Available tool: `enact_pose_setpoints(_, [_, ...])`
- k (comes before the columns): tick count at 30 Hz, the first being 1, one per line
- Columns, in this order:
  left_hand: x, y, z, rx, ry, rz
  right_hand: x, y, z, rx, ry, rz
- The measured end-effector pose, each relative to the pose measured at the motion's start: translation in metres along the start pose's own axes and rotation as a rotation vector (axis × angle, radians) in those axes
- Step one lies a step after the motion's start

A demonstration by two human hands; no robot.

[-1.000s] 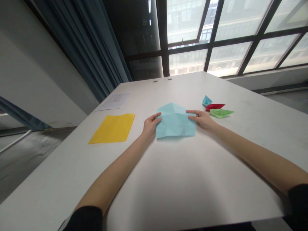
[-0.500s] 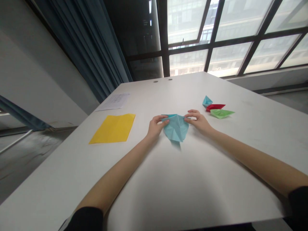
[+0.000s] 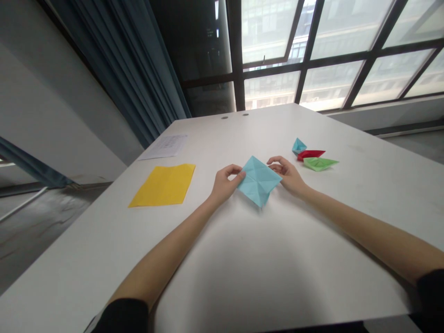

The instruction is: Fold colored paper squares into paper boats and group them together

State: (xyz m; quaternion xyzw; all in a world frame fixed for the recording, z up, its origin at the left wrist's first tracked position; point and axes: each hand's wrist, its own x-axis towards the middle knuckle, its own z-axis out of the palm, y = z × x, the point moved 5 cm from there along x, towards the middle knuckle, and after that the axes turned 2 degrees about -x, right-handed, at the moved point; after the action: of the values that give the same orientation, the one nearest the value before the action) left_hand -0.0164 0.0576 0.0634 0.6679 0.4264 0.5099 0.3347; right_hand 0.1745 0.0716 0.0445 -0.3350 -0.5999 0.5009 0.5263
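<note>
We have the blue paper (image 3: pixel 258 180) between our hands over the table (image 3: pixel 243 263), apparently mid-fold. Our left hand (image 3: pixel 225 182) pinches its left corner; our right hand (image 3: pixel 288 175) is at the opposite corner, its grip unclear. Flattening seems called for. The earlier rounded bulge is now a diamond.

Table (image 3: pixel 215 259): white top, two round grommets (image 3: pixel 225 117) near far edge
Yellow paper (image 3: pixel 164 185): on table, left side
Printed sheet (image 3: pixel 165 146): white, beyond yellow paper; text too small to read
Folded papers: blue piece (image 3: pixel 299 146), red piece (image 3: pixel 310 154), green piece (image 3: pixel 319 164) grouped right; green nearest camera, blue farthest
Curtain (image 3: pixel 118 55): blue, hangs in folds, back left
Windows (image 3: pixel 272 88): dark frames, one pane ajar, building (image 3: pixel 301 49) outside
</note>
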Motion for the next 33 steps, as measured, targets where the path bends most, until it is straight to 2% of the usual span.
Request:
enact_pose_setpoints(2, [0.001,-0.005,0.001,-0.076,-0.003,-0.082,0.001,0.002,-0.001,-0.042,-0.024,0.015])
enact_pose_setpoints(5, [0.002,-0.014,0.001,-0.095,0.009,-0.182,0.002,0.013,-0.003,-0.079,-0.062,0.133])
enact_pose_setpoints(8, [0.002,-0.022,0.001,-0.017,0.004,-0.213,0.001,0.02,-0.003,-0.094,-0.115,0.252])
enact_pose_setpoints(11, [0.002,-0.025,0.002,0.039,-0.041,-0.207,0.0,0.02,-0.002,-0.124,-0.158,0.292])
enact_pose_setpoints(17, [0.0,-0.026,0.004,-0.029,-0.078,-0.221,0.002,0.018,-0.003,-0.214,-0.122,0.258])
enact_pose_setpoints(21, [-0.002,-0.027,0.009,0.109,-0.189,-0.234,0.004,0.02,-0.01,-0.398,-0.082,0.172])
enact_pose_setpoints(23, [-0.004,-0.027,0.012,0.26,-0.276,-0.192,0.004,0.022,-0.011,-0.508,-0.116,0.14])
enact_pose_setpoints(25, [-0.007,-0.024,0.015,0.439,-0.337,-0.091,0.003,0.023,-0.012,-0.597,-0.166,0.117])
enact_pose_setpoints(28, [-0.011,-0.015,0.016,0.652,-0.355,0.085,0.002,0.025,-0.011,-0.673,-0.205,0.079])
enact_pose_setpoints(30, [-0.015,-0.01,0.018,0.712,-0.378,0.183,0.001,0.025,-0.009,-0.668,-0.232,0.052])
enact_pose_setpoints(33, [-0.021,-0.003,0.024,0.727,-0.505,0.311,0.0,0.024,-0.004,-0.654,-0.276,0.002])
